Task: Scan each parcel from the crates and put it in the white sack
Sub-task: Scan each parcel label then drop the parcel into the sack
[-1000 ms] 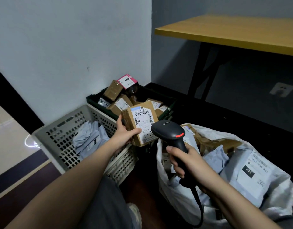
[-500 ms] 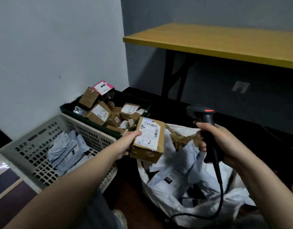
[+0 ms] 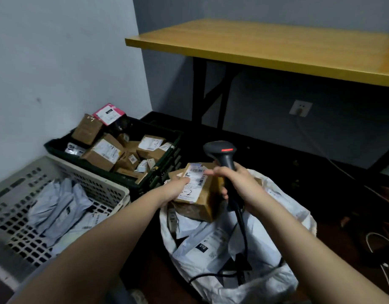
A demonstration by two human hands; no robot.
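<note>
My left hand grips a brown cardboard parcel with a white label, low over the open mouth of the white sack. My right hand holds the black barcode scanner by its handle, right beside the parcel, with its index finger stretched over the parcel's top. The scanner's head points up and shows a red light. Grey mailer bags lie inside the sack. A dark green crate holds several brown boxes. A grey perforated crate holds several grey mailer bags.
A yellow-topped table on black legs stands behind the sack. A wall socket with a cable is under it. Cables lie on the dark floor at the right. The scanner's cord hangs into the sack.
My left hand has carried the parcel right and down to the sack's mouth. My right hand with the scanner has closed in against the parcel.
</note>
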